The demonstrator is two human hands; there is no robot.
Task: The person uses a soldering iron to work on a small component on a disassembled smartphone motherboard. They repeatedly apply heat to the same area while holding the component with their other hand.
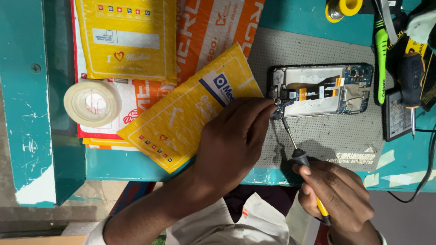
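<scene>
Right hand [338, 195] clamped on thin screwdriver [295, 152], left hand [236, 140] fingertips pinched steadying the fragile opened phone [322, 89] at its edge.

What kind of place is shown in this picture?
Probably a phone repair bench: an opened phone lies on a grey work mat, and the right hand holds a small screwdriver to it.

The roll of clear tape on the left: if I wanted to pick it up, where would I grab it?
Probably by its outer rim, coming straight down from above. The tape roll lies flat on the red and white mailer, its open core facing up, so fingers can pinch across the ring or hook into the hole. Its left side, over the teal table, looks freest; yellow envelopes crowd the right.
</scene>
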